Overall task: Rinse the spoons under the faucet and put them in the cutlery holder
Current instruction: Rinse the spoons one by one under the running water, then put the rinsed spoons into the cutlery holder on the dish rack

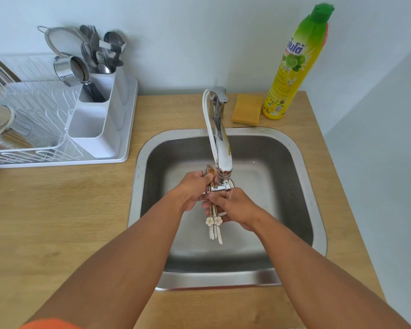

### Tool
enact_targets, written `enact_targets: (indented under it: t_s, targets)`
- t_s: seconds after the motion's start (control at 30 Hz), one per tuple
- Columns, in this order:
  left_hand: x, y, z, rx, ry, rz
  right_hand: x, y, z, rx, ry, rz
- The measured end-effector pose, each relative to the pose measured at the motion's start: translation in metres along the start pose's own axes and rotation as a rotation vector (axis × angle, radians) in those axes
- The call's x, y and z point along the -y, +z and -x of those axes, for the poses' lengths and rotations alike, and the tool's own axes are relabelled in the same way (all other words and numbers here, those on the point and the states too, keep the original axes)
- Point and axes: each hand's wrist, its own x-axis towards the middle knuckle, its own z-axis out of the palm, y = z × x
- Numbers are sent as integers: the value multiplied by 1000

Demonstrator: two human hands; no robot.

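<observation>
Head view: both hands meet directly beneath the faucet [220, 148] spout, over the sink [294, 148] basin. The left hand [195, 186] clasps the bowl ends of a bundle of spoons [214, 224]; the right hand [235, 207] closes around the handles lower down, flower-decorated ends hanging below. Water flow cannot be confirmed. The cutlery holder [97, 124] stands well left of the faucet, in the dish rack, already crowded. Risk: wet, bunched handles may slip and drop into the basin during transfer.
</observation>
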Motion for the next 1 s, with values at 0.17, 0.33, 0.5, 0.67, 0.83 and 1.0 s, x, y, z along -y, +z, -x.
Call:
enact_targets:
  t_s: [0.17,0.33,0.5,0.67,0.83,1.0]
  targets:
    - [15,-2,8,-17,-115,89,-14,4,0,70,125,-177]
    - [27,0,10,-72,-191,119,-25,17,-2,34,134,-221]
    - [35,1,9,-159,-179,44,-35,24,-4,-53,110,-173]
    - [49,-4,16,-184,-60,3,-33,27,-6,-199,4,-54]
    - [63,-8,33,-293,42,101,-19,38,-8,-250,-102,164]
    - [62,-26,55,-365,130,78,-13,64,-14,-269,-166,228]
